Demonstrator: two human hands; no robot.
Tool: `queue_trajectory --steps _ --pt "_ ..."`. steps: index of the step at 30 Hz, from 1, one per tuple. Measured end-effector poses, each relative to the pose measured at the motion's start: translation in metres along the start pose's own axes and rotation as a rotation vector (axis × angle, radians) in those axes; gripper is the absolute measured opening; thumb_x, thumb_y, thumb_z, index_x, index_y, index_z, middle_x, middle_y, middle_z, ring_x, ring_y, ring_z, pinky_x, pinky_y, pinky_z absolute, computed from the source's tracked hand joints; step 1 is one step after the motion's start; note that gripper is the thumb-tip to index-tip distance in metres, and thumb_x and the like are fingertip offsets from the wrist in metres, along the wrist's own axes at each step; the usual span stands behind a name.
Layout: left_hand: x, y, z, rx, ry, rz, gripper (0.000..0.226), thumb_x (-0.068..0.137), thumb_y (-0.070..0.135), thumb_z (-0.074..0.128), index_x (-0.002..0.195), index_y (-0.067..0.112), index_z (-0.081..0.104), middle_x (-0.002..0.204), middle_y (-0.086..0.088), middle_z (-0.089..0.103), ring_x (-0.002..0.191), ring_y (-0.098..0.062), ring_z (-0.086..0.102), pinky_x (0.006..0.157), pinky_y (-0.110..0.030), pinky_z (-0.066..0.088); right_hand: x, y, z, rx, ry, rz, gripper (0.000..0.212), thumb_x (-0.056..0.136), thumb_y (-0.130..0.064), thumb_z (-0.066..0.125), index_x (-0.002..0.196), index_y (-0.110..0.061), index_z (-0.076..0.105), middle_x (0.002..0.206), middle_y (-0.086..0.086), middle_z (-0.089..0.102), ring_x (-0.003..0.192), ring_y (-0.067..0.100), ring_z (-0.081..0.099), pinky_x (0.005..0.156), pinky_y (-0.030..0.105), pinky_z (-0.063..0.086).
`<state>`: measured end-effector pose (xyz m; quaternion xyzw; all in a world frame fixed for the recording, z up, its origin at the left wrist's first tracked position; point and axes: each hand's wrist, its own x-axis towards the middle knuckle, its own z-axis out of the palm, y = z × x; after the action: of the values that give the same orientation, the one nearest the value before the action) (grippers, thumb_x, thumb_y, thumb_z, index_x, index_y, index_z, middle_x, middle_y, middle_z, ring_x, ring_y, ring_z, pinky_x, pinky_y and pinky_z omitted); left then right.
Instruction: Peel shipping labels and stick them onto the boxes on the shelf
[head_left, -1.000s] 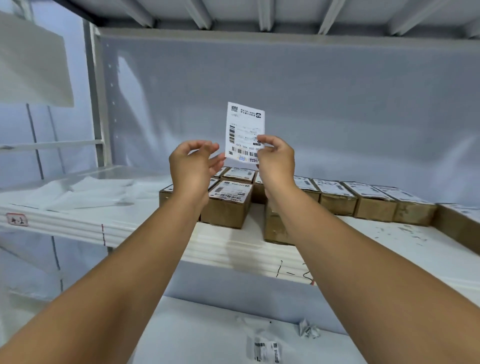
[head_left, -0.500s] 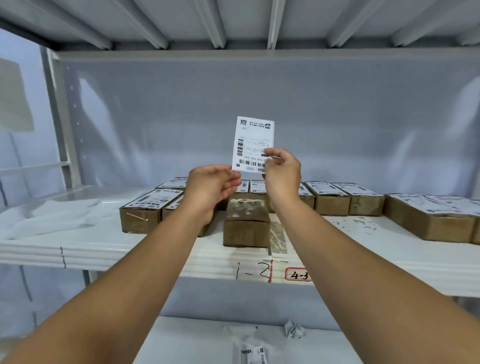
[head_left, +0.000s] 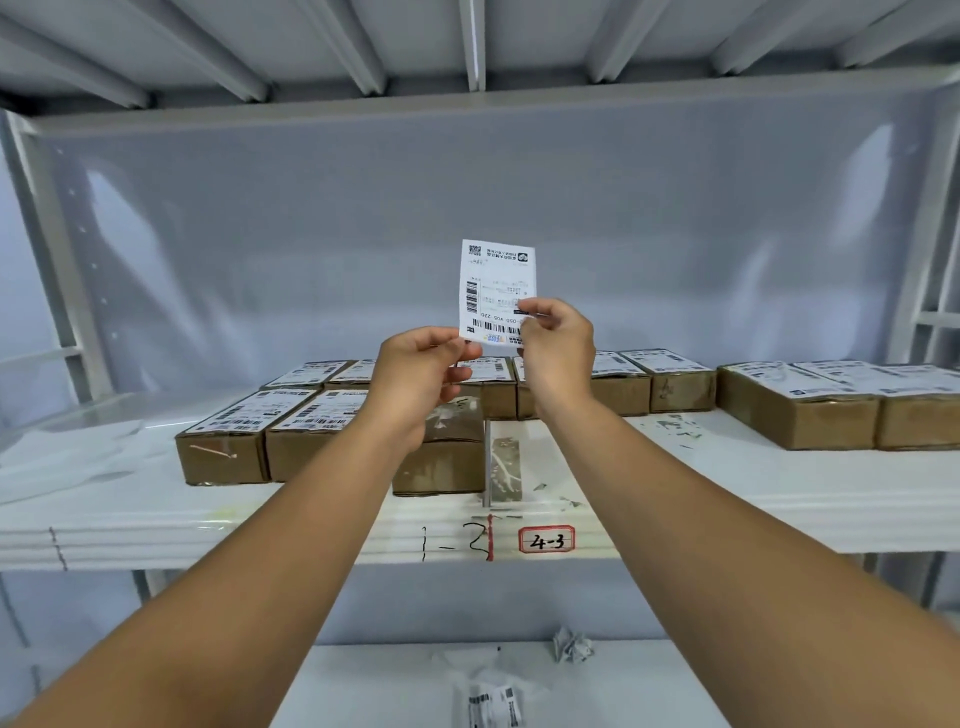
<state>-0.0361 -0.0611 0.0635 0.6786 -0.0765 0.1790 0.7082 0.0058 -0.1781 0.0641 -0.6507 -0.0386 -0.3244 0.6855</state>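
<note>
A white shipping label (head_left: 496, 283) with barcodes is held upright in front of the shelf's back panel. My right hand (head_left: 558, 348) pinches its lower right edge. My left hand (head_left: 421, 374) has its fingertips at the label's lower left corner. Below the hands a brown box with no label (head_left: 447, 447) sits near the front of the white shelf (head_left: 727, 499). Around it stand several brown boxes with labels on top, such as the box at the left (head_left: 234, 441) and the box at the right (head_left: 795, 410).
The shelf edge bears a red-framed tag "4-3" (head_left: 546, 540) and handwritten marks. White sheets (head_left: 67, 457) lie at the shelf's left end. On the lower shelf (head_left: 649, 686) lie a crumpled paper (head_left: 571, 644) and label scraps (head_left: 493, 704). Metal uprights (head_left: 57, 270) frame both sides.
The view has turned right along the shelf. My left hand came from apart to the label's lower left corner. My right hand kept its pinch on the label throughout.
</note>
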Motion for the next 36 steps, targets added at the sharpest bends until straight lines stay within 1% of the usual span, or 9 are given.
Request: queue_trajectory --steps 4,8,10,13,16,19,23,30,36 --pt "-0.001 0.000 0.005 0.005 0.019 -0.001 0.012 0.094 0.011 0.052 0.094 0.018 0.062 0.081 0.003 0.069 0.063 -0.011 0.055 0.058 -0.021 0.045 0.000 0.002 -0.002 -0.003 0.001 -0.003 0.023 0.092 -0.005 0.047 0.091 -0.021 0.064 0.104 0.002 0.068 0.087 0.016 0.064 0.055 0.017 0.045" --pt "-0.001 0.000 0.008 0.008 0.035 0.009 0.015 0.092 0.011 0.054 0.085 0.020 0.063 0.080 0.002 0.069 0.063 -0.011 0.052 0.055 -0.021 0.042 0.001 0.005 -0.003 -0.055 -0.032 -0.006 0.017 0.090 -0.009 0.053 0.092 -0.022 0.064 0.107 0.001 0.067 0.085 0.014 0.062 0.049 0.008 0.041" --pt "0.000 0.001 0.009 0.030 0.053 0.034 0.015 0.091 0.011 0.054 0.084 0.019 0.065 0.077 0.003 0.068 0.063 -0.011 0.049 0.053 -0.020 0.040 0.000 0.007 -0.002 -0.137 -0.049 -0.050 0.014 0.087 -0.014 0.059 0.088 -0.027 0.063 0.114 0.000 0.060 0.096 0.015 0.059 0.066 0.015 0.048" --pt "0.000 0.001 0.010 0.081 0.086 0.082 0.013 0.090 0.010 0.053 0.085 0.016 0.064 0.074 0.003 0.066 0.061 -0.010 0.048 0.051 -0.018 0.039 -0.007 0.006 -0.002 -0.232 -0.068 -0.178 0.011 0.084 -0.020 0.064 0.083 -0.031 0.064 0.107 -0.009 0.054 0.109 0.014 0.049 0.093 0.029 0.041" --pt "0.001 0.001 0.010 0.108 0.105 0.138 0.011 0.090 0.009 0.054 0.086 0.013 0.063 0.074 0.002 0.064 0.058 -0.007 0.048 0.046 -0.011 0.039 -0.017 -0.001 -0.001 -0.138 -0.216 -0.198 0.012 0.086 -0.021 0.061 0.078 -0.024 0.069 0.083 -0.016 0.065 0.091 0.005 0.060 0.078 0.020 0.044" --pt "0.005 -0.004 0.008 0.099 0.129 0.187 0.019 0.091 0.009 0.053 0.075 0.017 0.060 0.072 0.001 0.061 0.062 -0.013 0.052 0.051 -0.015 0.041 -0.024 -0.006 0.003 -0.084 -0.325 -0.223 0.009 0.087 -0.021 0.063 0.082 -0.021 0.071 0.082 -0.011 0.069 0.083 0.002 0.064 0.074 0.014 0.048" --pt "0.010 -0.011 0.004 0.176 0.123 0.253 0.022 0.091 0.011 0.052 0.075 0.021 0.063 0.072 0.002 0.061 0.072 -0.022 0.058 0.067 -0.036 0.044 -0.025 -0.009 0.008 -0.091 -0.313 -0.236 0.006 0.086 -0.020 0.066 0.085 -0.020 0.071 0.084 -0.008 0.070 0.084 0.005 0.065 0.075 0.015 0.050" --pt "0.003 -0.006 0.004 0.382 0.141 0.340 0.014 0.092 0.017 0.052 0.081 0.017 0.061 0.076 0.007 0.060 0.075 -0.018 0.058 0.069 -0.030 0.045 -0.024 -0.007 0.008 -0.133 -0.243 -0.221 0.020 0.090 -0.020 0.056 0.074 -0.021 0.068 0.069 -0.009 0.064 0.072 0.012 0.059 0.068 0.027 0.045" --pt "0.003 0.000 0.001 -0.137 0.083 0.037 0.017 0.092 0.007 0.038 0.082 0.008 0.052 0.082 -0.007 0.061 0.043 -0.011 0.054 0.044 -0.021 0.043 -0.018 -0.006 0.006 0.032 -0.157 0.012 0.024 0.094 -0.017 0.050 0.075 -0.018 0.064 0.071 -0.003 0.063 0.058 0.011 0.056 0.060 0.027 0.043"
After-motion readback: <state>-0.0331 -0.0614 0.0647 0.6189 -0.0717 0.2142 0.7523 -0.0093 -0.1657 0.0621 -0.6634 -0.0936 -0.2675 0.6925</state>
